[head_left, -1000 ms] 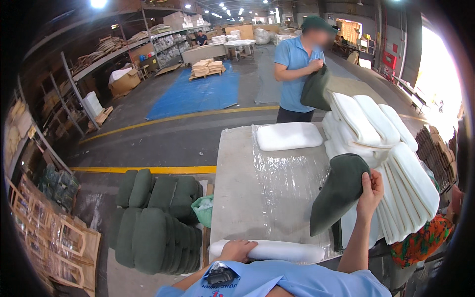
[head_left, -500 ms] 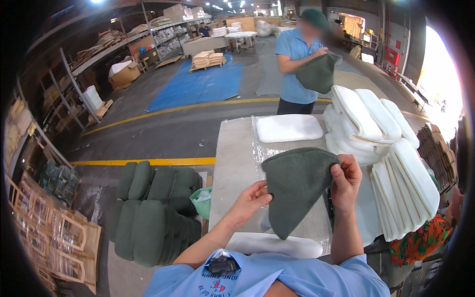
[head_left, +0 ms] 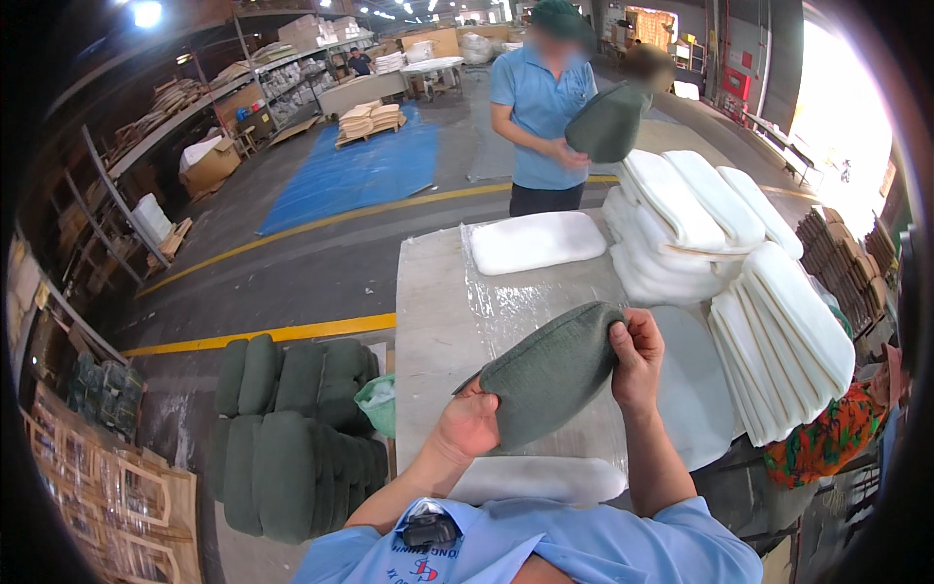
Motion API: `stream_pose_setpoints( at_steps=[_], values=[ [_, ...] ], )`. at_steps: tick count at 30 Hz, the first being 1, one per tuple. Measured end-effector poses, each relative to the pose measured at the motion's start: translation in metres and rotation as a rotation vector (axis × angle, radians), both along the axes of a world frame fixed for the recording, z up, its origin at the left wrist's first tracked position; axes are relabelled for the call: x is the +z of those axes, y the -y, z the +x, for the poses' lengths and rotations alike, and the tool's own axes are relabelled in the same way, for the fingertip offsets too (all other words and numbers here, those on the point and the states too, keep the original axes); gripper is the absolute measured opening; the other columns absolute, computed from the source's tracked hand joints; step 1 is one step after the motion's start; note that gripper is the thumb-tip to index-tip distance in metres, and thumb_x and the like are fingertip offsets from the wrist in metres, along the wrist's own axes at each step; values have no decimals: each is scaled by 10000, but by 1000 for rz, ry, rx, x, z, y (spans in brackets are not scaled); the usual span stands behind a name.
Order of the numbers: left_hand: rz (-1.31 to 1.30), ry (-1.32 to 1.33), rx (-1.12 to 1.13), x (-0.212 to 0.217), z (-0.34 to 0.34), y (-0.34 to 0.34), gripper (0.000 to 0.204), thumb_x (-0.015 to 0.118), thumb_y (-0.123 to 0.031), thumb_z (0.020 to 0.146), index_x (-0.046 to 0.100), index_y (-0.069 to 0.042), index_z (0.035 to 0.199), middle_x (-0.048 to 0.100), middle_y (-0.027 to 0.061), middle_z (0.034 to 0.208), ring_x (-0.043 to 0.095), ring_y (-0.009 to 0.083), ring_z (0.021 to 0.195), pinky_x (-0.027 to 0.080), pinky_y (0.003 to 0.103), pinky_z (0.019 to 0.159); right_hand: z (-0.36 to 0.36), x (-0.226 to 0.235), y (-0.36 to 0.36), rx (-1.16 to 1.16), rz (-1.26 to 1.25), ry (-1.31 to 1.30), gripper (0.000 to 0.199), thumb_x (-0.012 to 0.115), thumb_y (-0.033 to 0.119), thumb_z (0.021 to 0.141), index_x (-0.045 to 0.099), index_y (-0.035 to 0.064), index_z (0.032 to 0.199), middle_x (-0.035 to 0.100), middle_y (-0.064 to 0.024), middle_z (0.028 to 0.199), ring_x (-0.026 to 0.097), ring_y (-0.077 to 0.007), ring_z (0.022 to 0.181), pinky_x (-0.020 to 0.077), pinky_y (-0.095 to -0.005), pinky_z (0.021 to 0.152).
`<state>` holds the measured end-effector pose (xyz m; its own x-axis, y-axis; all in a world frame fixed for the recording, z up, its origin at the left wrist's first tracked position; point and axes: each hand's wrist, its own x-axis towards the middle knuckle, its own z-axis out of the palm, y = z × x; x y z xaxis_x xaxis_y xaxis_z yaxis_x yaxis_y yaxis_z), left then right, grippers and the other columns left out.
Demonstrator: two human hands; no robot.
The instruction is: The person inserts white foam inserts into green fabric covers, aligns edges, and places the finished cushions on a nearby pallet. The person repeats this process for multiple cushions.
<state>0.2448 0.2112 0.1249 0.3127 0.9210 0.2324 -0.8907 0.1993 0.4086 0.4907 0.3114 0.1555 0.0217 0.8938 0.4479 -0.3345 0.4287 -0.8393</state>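
The person's two hands hold a dark green, soft fabric cover with a curved outline [head_left: 550, 375] above the near half of a pale grey, flat-topped surface [head_left: 433, 282]. The left hand [head_left: 467, 423] is partly closed, with the thumb and fingers gripping the cover's left end. The right hand [head_left: 637, 358] pinches its upper right corner between the thumb and curled fingers. The cover hangs tilted between them, its right end higher than its left.

Just below the cover, a white, elongated padded cushion [head_left: 540, 479] lies along the near edge, partly hidden by the blue shirt front. Clear, wrinkled plastic film [head_left: 501, 307] spreads over the middle of the surface, and a white, rounded rectangular cushion [head_left: 538, 241] lies near the far edge. To the right are a heaped stack of thick white pads [head_left: 691, 200] and, nearer, a slanting row of thin white pads [head_left: 788, 341]. A smooth, pale grey rounded piece [head_left: 691, 389] lies between that row and the right forearm.

Left of the surface stand tightly packed dark green oblong cushions [head_left: 292, 467], with a light green bag [head_left: 377, 401] beside them. Beyond the far edge, a co-worker in a light blue shirt [head_left: 540, 112] has one hand at the lower edge of another dark green fabric cover [head_left: 605, 127]; the other hand is hidden
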Motion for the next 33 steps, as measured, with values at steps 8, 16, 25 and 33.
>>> stream_pose_setpoints(
  at_steps=[8,16,25,33],
  values=[
    [49,75,44,7,-4,-2,541,703,-348,1020,622,35,1394,690,193,1385,657,316,1285,484,460,1138,22,-35,2,324,-70,-62,380,785,275,997,645,31,1252,693,5,1117,608,-108,1056,458,-282,959],
    [206,252,-112,41,15,-19,508,570,-385,1091,638,30,1377,673,192,1406,637,351,1297,476,524,1137,77,-76,32,300,-299,80,304,791,53,935,715,37,1229,762,-32,1125,681,-127,997,546,-325,917],
    [-180,215,-103,-22,-19,65,468,542,-172,1080,523,59,1486,605,188,1498,588,293,1386,446,450,1190,111,145,64,153,432,1285,450,897,330,739,596,13,848,498,-96,718,560,-304,656,443,-362,606],
    [-547,-132,166,-23,-18,96,201,618,-216,1094,692,-44,1169,643,-71,863,543,-10,705,439,172,639,-55,48,30,804,-613,975,509,510,478,1123,688,5,1188,710,-66,1066,675,-179,1068,541,-333,921]
  ],
)
